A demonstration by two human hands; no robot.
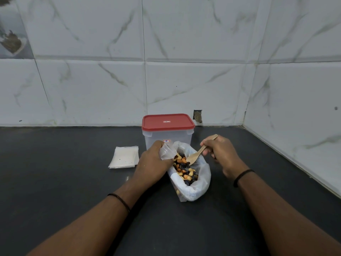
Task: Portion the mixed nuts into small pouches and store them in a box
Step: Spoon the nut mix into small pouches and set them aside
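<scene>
While gripping the rolled-down rim of the clear bag [195, 183] on its near-left side, left hand [154, 163] with fingers curled round a fold of plastic, pulling the mouth wide. Inside the bag, mixed nuts [185, 169]: pale cashews, orange-brown pieces and dark ones, heaped from the far end toward the near end. Right hand [219, 154] closed round the handle of a wooden spoon [195, 156], handle end poking out past the knuckles, bowl of the spoon lowered into the bag and touching the top of the nuts at the far end. Just behind the bag, almost against it, a clear plastic box [168, 136] standing upright with its red lid [168, 122] on. Left of the box and bag, lying flat on the dark counter [64, 182], a small stack of empty white pouches [124, 157], apart from the left hand. Thin dark bands on both wrists. Behind everything, a white marbled tile wall [166, 61] meeting a second tiled wall at the right corner.
</scene>
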